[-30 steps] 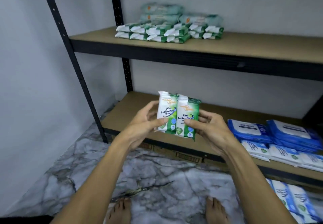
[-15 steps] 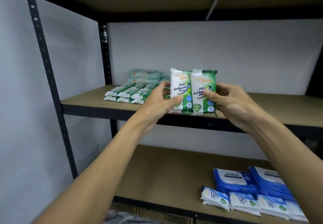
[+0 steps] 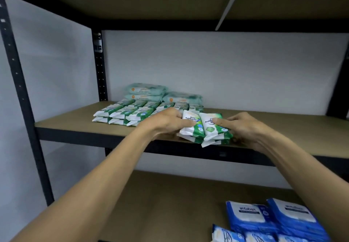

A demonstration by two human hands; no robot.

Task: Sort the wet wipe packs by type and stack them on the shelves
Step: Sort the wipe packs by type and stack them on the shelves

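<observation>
Up at the middle shelf (image 3: 75, 122), both hands grip a small bundle of pine antibacterial packs (image 3: 196, 128), green and white, two side by side on top and at least two more under them. The left hand (image 3: 166, 122) takes the bundle from its left side, with the thumb laid across the face of the left top pack and the fingers (image 3: 174, 112) curled round the far edge. The right hand (image 3: 245, 129) mirrors it on the right side, with the thumb pressed on the right top pack and the rest of that hand wrapped round the side. So the fingers of both hands are clamped on the bundle, which sits between them.

The bundle is at the front edge of the shelf board, its near ends poking slightly past the lip. Whether its full weight is on the board I cannot tell.

Just left of the left fingers and a little beyond them, rows of matching green-and-white packs (image 3: 122, 112) lie two layers deep on the same shelf. Beyond the fingers, against the white wall (image 3: 245, 68), are pale green packs (image 3: 146, 90), larger and stacked. Well below the right fingers, blue packs (image 3: 264, 217) lie on the lower shelf (image 3: 160, 204). Far left of the left fingers stands a black upright post (image 3: 20, 94) of the rack.
</observation>
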